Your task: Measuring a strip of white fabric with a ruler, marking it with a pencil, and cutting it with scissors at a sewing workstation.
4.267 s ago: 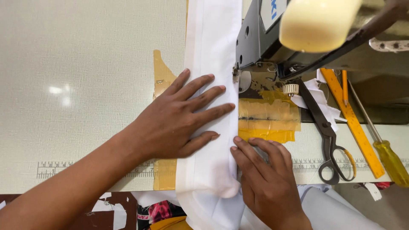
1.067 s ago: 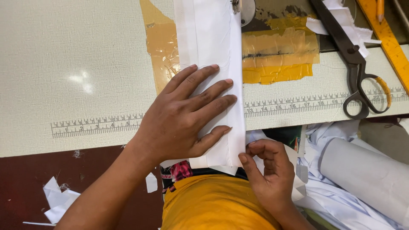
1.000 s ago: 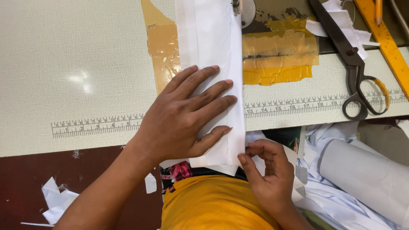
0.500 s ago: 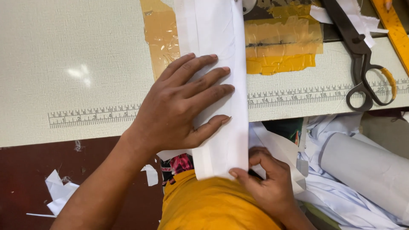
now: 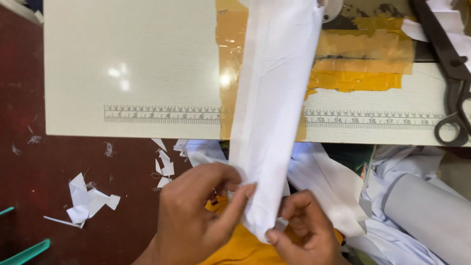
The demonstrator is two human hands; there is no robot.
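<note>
A long folded strip of white fabric (image 5: 272,103) runs from the top of the view down over the cream sewing table (image 5: 137,64) and past its front edge. My left hand (image 5: 198,221) pinches the strip's lower left edge between thumb and fingers, below the table edge. On the other side my right hand (image 5: 304,230) grips the strip's bottom corner. Both hands sit over my lap, where orange cloth (image 5: 235,248) shows.
Yellow and brown tape patches (image 5: 363,61) lie on the table right of the strip, black scissors (image 5: 454,88) at the far right. A printed ruler (image 5: 162,114) lines the front edge. White fabric pieces (image 5: 422,206) pile at the lower right. Paper scraps (image 5: 88,201) litter the red floor.
Both hands slid down off the table to the strip's lower end. My left hand went from lying flat on the fabric to pinching it. The view shifted lower and left.
</note>
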